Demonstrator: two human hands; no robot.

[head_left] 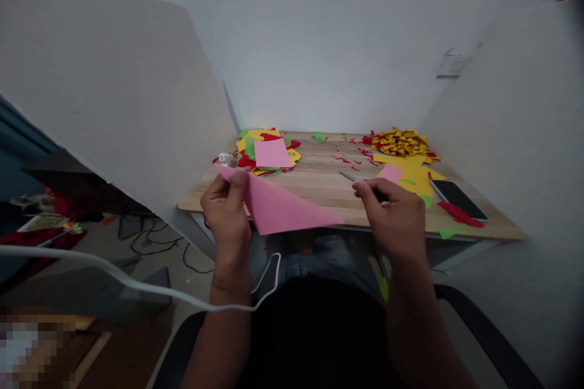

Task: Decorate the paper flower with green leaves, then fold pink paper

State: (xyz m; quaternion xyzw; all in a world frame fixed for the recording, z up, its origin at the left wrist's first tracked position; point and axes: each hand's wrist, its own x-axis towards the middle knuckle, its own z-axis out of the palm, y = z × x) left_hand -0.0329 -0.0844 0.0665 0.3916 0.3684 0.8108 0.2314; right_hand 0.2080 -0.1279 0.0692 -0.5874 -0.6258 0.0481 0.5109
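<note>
My left hand (227, 203) pinches a folded sheet of pink paper (283, 203) between thumb and fingers at its left corner. The sheet is roughly triangular and hangs in front of the table's near edge, its tip pointing right. My right hand (395, 209) is closed round what looks like scissors (347, 176); only a thin, pointed metal end shows, aimed left, and the grip hides the handles. A gap separates that metal end from the pink sheet. Beyond my left hand, a pink square (272, 153) lies on a pile of yellow, green and red paper scraps (246, 161).
A heap of folded yellow paper pieces (401, 144) sits at the back right of the wooden table (314, 181). A phone (458, 199) and a red scrap (460, 214) lie at the right. White panels (114, 73) flank the table. A white cable (137, 284) crosses at lower left.
</note>
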